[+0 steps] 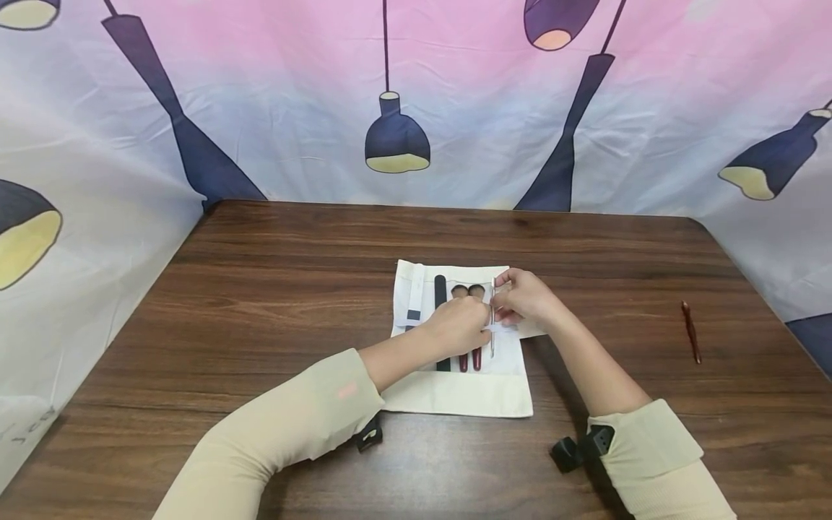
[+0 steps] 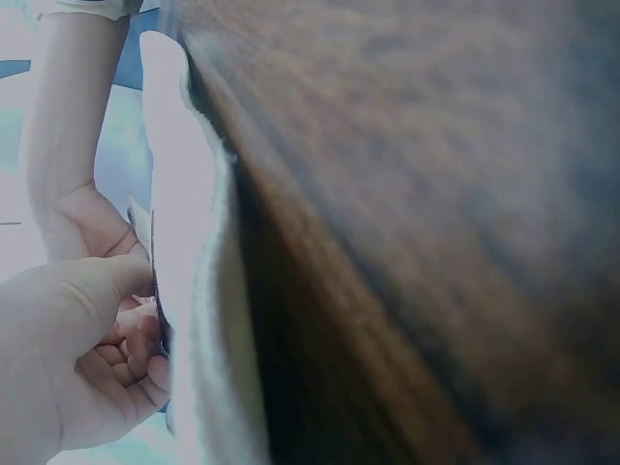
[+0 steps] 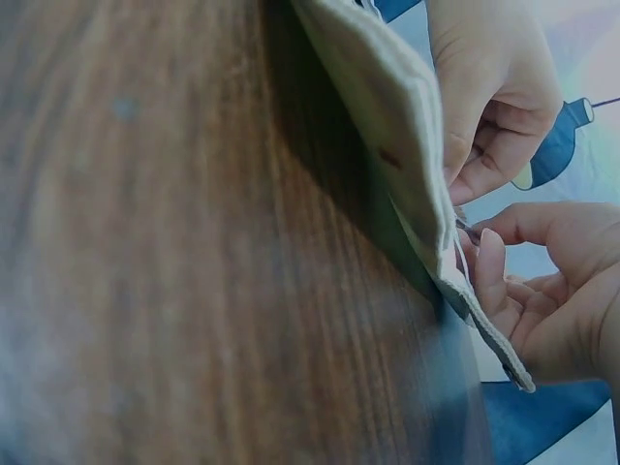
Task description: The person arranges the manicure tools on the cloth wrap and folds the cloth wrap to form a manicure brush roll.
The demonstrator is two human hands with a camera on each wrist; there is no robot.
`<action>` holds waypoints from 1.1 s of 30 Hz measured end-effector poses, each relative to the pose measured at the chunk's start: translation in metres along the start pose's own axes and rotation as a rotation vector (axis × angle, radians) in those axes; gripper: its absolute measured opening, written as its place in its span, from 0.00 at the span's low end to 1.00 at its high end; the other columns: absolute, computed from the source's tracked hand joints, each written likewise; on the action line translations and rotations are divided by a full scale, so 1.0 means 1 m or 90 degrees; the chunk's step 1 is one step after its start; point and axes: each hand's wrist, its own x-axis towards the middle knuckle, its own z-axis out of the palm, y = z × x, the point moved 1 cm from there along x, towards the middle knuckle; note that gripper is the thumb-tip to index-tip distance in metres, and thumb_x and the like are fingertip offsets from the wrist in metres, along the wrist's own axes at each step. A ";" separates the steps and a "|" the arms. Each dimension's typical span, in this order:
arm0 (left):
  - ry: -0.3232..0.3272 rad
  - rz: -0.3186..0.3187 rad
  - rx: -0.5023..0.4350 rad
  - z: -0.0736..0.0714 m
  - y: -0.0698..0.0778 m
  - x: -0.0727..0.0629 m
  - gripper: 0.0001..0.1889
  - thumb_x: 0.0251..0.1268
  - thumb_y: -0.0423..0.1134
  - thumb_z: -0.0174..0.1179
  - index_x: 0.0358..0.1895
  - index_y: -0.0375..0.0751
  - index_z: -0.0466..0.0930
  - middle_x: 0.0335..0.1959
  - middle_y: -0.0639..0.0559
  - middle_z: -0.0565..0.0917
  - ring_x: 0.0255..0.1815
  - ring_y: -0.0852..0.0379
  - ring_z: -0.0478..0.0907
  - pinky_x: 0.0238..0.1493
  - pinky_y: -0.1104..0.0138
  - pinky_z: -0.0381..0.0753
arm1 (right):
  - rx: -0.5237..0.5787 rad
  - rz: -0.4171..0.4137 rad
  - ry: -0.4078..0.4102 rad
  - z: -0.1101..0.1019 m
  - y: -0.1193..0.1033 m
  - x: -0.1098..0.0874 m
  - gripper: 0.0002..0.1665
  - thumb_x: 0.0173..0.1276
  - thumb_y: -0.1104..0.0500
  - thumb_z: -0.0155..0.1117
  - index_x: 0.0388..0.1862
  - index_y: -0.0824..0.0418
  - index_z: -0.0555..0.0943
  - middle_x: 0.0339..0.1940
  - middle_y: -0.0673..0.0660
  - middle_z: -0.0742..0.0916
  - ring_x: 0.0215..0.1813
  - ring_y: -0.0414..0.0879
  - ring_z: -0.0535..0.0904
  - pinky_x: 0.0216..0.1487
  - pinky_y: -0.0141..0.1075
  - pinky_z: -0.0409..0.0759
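Observation:
A cream fabric roll-up pouch (image 1: 455, 393) lies spread on the table with slim tools under a white elastic strap (image 1: 504, 328). My right hand (image 1: 528, 297) pinches a thin silver metal stick (image 1: 492, 339) near its upper end, and the stick passes under the strap. Right beside it, my left hand (image 1: 458, 325) has its fingers curled at the strap, with thumb and fingertips close against the cloth. Two brushes with red handles (image 1: 477, 360) and a black flat file (image 1: 440, 289) lie partly hidden beneath the left hand. The right wrist view shows the right hand's pinch (image 3: 572, 291) at the pouch edge.
At the pouch's left side sits a white strip with a dark band (image 1: 414, 296). A reddish-brown slender stick (image 1: 691, 332) lies apart on the wooden table (image 1: 292, 274), towards the right. A lamp-patterned cloth (image 1: 292, 94) hangs behind the table.

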 end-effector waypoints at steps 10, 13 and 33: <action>-0.011 -0.015 0.000 0.001 -0.001 0.000 0.11 0.59 0.41 0.60 0.21 0.44 0.74 0.18 0.56 0.72 0.20 0.60 0.70 0.19 0.70 0.68 | -0.006 0.007 0.018 0.002 0.001 -0.002 0.14 0.60 0.68 0.54 0.45 0.72 0.68 0.24 0.59 0.81 0.20 0.41 0.77 0.19 0.29 0.74; -0.007 -0.007 0.000 0.001 -0.001 -0.001 0.10 0.59 0.40 0.61 0.22 0.43 0.75 0.17 0.56 0.72 0.19 0.61 0.69 0.18 0.71 0.66 | -0.044 0.005 0.030 0.003 0.002 -0.006 0.10 0.61 0.68 0.57 0.40 0.71 0.71 0.23 0.57 0.80 0.19 0.40 0.76 0.18 0.29 0.72; 0.000 0.002 0.002 -0.001 -0.001 -0.002 0.10 0.58 0.38 0.60 0.22 0.43 0.73 0.16 0.56 0.70 0.17 0.62 0.67 0.16 0.72 0.64 | -0.197 -0.010 0.026 0.007 0.006 -0.009 0.05 0.60 0.65 0.62 0.30 0.66 0.76 0.17 0.55 0.78 0.17 0.40 0.73 0.19 0.30 0.74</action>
